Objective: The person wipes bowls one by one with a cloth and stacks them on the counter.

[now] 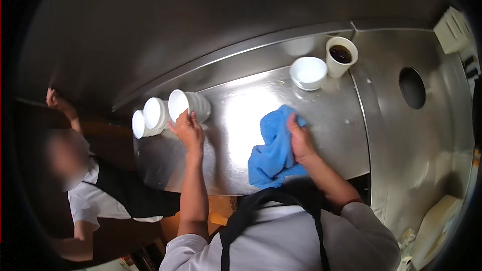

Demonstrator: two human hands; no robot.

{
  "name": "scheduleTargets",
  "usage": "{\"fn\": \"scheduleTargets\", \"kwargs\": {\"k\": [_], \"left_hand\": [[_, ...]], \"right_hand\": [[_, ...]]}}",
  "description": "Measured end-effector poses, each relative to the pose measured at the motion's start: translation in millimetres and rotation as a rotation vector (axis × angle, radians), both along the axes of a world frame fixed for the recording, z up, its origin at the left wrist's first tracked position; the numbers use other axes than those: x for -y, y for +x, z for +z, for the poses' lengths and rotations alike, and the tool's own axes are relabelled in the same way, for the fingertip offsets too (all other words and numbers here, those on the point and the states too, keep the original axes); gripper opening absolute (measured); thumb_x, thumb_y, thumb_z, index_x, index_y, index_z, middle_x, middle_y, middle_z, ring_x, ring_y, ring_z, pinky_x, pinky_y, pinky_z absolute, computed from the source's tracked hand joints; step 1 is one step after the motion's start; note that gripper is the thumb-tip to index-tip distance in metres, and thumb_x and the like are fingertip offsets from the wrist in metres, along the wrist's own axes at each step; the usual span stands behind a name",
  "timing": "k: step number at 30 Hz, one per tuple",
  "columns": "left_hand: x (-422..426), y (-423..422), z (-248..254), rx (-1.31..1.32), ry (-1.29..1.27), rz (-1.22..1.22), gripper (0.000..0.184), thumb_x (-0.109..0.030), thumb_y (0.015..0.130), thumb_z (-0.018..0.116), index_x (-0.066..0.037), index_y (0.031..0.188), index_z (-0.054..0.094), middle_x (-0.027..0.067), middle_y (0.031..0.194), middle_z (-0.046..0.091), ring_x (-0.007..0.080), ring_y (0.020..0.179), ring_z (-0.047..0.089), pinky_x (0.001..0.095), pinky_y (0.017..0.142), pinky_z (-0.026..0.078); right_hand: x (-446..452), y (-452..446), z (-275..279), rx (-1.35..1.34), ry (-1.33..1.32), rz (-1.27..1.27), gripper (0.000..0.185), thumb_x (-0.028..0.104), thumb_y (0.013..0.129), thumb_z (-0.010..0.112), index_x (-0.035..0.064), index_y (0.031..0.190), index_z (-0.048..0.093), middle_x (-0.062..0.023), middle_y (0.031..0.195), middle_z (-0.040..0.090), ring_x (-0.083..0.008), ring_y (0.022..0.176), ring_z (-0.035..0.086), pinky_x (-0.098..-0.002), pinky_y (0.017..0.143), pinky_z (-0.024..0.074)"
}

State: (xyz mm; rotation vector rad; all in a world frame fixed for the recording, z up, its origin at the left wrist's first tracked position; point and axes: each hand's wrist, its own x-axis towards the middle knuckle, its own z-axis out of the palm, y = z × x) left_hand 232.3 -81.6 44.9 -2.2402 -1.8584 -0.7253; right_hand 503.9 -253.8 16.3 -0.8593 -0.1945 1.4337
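Note:
My left hand point(189, 129) is at the near side of a stack of white bowls point(200, 106), its fingers curled against the front bowl's rim. Two more stacks of white bowls stand to the left of it, a middle one point(154, 113) and an outer one point(139, 124). My right hand point(299, 141) grips a crumpled blue cloth point(273, 145) over the steel counter point(231, 170), thumb on top and the other fingers hidden by the cloth.
At the back right are a white bowl point(308, 74) and a white cup point(342, 56) of dark liquid. Further right, the steel surface has an oval hole point(412, 88). A person in a black apron point(125, 190) stands at the left. A steel wall point(201, 15) rises behind.

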Motion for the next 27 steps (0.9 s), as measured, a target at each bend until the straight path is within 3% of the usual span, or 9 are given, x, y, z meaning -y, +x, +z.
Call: {"fn": "scheduleTargets", "kwargs": {"k": [4,8,10,12,14,17,22,25,27], "left_hand": [[3.1,16.5,-13.3,-0.025,0.154,-0.05,0.031,-0.024,0.097,0.055,-0.003,0.119,0.061,0.0129,0.098,0.066,0.0333,0.104,0.059,0.0644,0.108,0.017],[29.5,98.9,12.4,0.363,0.266,-0.446,0.038,-0.016,0.088,0.068,-0.001,0.122,0.06,0.0151,0.117,0.064,0.0345,0.116,0.055,0.0477,0.108,0.033],[34.2,142.7,12.2,0.331,-0.24,-0.723,0.044,-0.013,0.081,0.073,-0.004,0.122,0.06,0.0182,0.126,0.057,0.0371,0.119,0.052,0.0442,0.105,0.037],[39.2,208.1,17.4,0.179,-0.074,-1.037,0.044,-0.021,0.08,0.077,-0.003,0.118,0.064,0.0182,0.12,0.062,0.0373,0.115,0.057,0.0473,0.106,0.038],[42.7,257.8,14.2,0.169,0.016,-1.016,0.035,-0.025,0.084,0.072,-0.005,0.112,0.066,0.0173,0.107,0.067,0.0349,0.107,0.061,0.05,0.107,0.036],[21.4,281.1,-3.3,-0.187,-0.378,-0.964,0.026,-0.026,0.09,0.066,-0.004,0.104,0.067,0.0166,0.093,0.068,0.0319,0.093,0.065,0.0516,0.107,0.034],[42.5,247.6,12.3,0.517,-0.293,-0.829,0.017,-0.018,0.093,0.059,-0.004,0.085,0.063,0.0172,0.075,0.064,0.0357,0.07,0.059,0.0439,0.074,0.047],[68.2,208.0,20.6,0.235,0.05,-0.788,0.021,-0.014,0.09,0.063,-0.004,0.071,0.059,0.016,0.066,0.057,0.0365,0.06,0.052,0.0437,0.059,0.041],[99.3,190.9,9.2,0.222,0.02,-0.889,0.025,-0.011,0.087,0.064,-0.006,0.064,0.054,0.0153,0.061,0.053,0.0354,0.057,0.053,0.0439,0.056,0.041]], "right_hand": [[11.4,-5.5,-4.7,0.018,0.037,0.058,0.065,0.059,0.093,0.054,-0.0015,0.118,0.058,-0.008,0.106,0.063,-0.0144,0.096,0.06,-0.0292,0.086,0.0503],[16.6,2.2,-21.3,0.005,0.071,0.15,0.059,0.055,0.094,0.055,0.0,0.114,0.06,-0.007,0.103,0.064,-0.0138,0.096,0.059,-0.0295,0.086,0.0489],[15.5,10.6,-16.3,0.428,0.201,0.338,0.055,0.053,0.094,0.055,0.0028,0.114,0.061,-0.0089,0.102,0.066,-0.0168,0.095,0.061,-0.0318,0.086,0.0484],[17.2,14.0,-12.4,0.772,0.297,0.573,0.05,0.051,0.094,0.056,0.0057,0.114,0.061,-0.0109,0.101,0.066,-0.0203,0.094,0.061,-0.034,0.086,0.0478],[19.6,17.2,-8.0,1.044,0.348,0.85,0.046,0.049,0.094,0.058,0.0087,0.114,0.061,-0.0131,0.1,0.066,-0.0243,0.092,0.062,-0.0361,0.086,0.0472],[33.1,22.5,-11.5,0.948,0.379,0.638,0.039,0.045,0.092,0.061,0.0082,0.105,0.062,-0.0137,0.095,0.065,-0.0263,0.087,0.059,-0.0377,0.085,0.047],[50.2,36.8,-14.1,0.668,0.023,0.005,0.029,0.03,0.097,0.058,0.0025,0.106,0.061,-0.0114,0.096,0.063,-0.0216,0.091,0.058,-0.0355,0.086,0.0458],[39.0,6.1,-11.7,0.674,0.039,-0.566,0.028,0.024,0.099,0.053,-0.001,0.111,0.057,-0.0127,0.104,0.06,-0.0214,0.096,0.056,-0.0349,0.087,0.0447],[26.8,-14.5,-5.5,0.961,0.193,-0.546,0.03,0.023,0.101,0.049,-0.0019,0.116,0.054,-0.0124,0.107,0.058,-0.0232,0.097,0.056,-0.0364,0.089,0.0444]]}}
